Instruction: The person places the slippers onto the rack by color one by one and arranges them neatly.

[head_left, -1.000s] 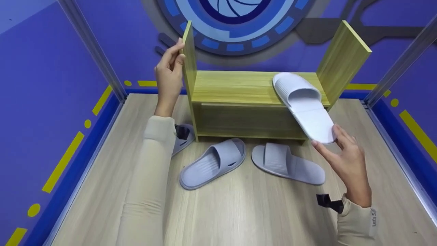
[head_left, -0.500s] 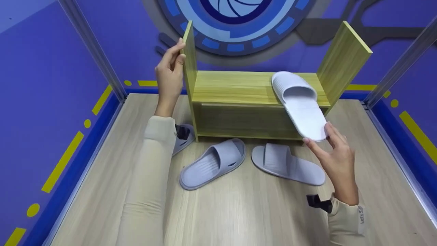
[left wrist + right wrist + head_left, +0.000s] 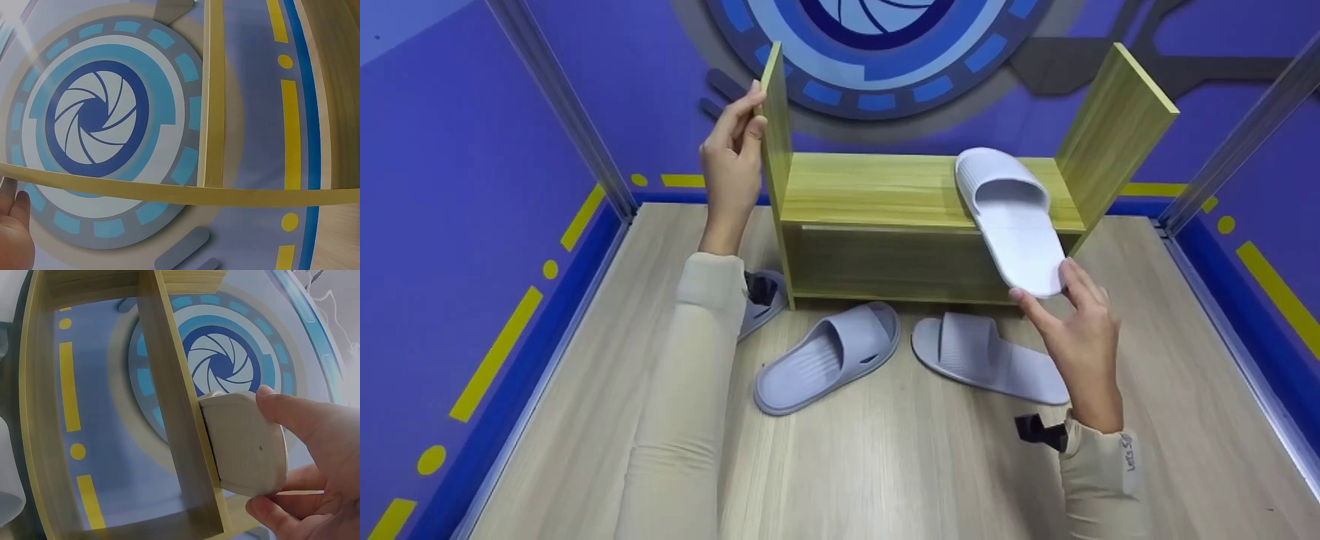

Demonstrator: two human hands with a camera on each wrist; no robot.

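Note:
My right hand [image 3: 1084, 334] pinches the heel end of a white slipper [image 3: 1024, 236] between thumb and fingers. Its ribbed toe overlaps the right part of the wooden rack's upper shelf [image 3: 877, 187], while the heel juts out past the front edge. Seen from the right wrist, the slipper's heel [image 3: 247, 444] is close against the shelf edge, with the fingers on both sides. My left hand [image 3: 735, 161] grips the front edge of the rack's left side panel [image 3: 776, 127] near its top. Only part of the left hand [image 3: 16, 230] shows in the left wrist view.
On the floor before the rack lie a grey slipper [image 3: 829, 360] with side slots and a ribbed grey slipper [image 3: 986, 358]. Another grey slipper [image 3: 765, 304] is partly hidden behind the left forearm. The right side panel [image 3: 1117, 135] rises beside the shelf. Blue walls enclose the area.
My right hand has moved left and slightly forward with the white slipper, which points more straight toward the back now. The left hand stays on the side panel.

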